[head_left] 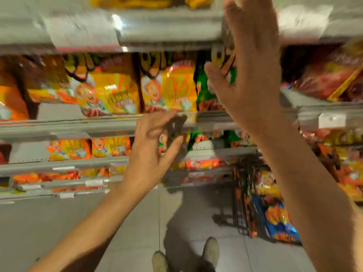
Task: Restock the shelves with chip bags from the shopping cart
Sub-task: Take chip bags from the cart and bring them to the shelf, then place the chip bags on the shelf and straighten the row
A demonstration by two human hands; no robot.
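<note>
We are raising our right hand high, forearm running up from the lower right, palm turned away from us and fingers reaching past the edge of the top shelf. The fingers are spread and loosely curled, thumb out to the left; they are lying against a green bag standing upright behind the hand, its long axis vertical, its face toward us. Blur hides whether the hand is actually gripping that bag or only touching it.

Our left hand is lower and to the left of the right one, forearm slanting up from the bottom left. Its fingers are half curled and apart, thumb and forefinger nearing each other around something dark and smeared; we cannot tell what it is or whether it is pinched.

Just above the left fingertips, yellow bags are standing upright in a row on the middle shelf. Below the right forearm, the cart is holding more bags, a blue bag lying tilted among them.
</note>
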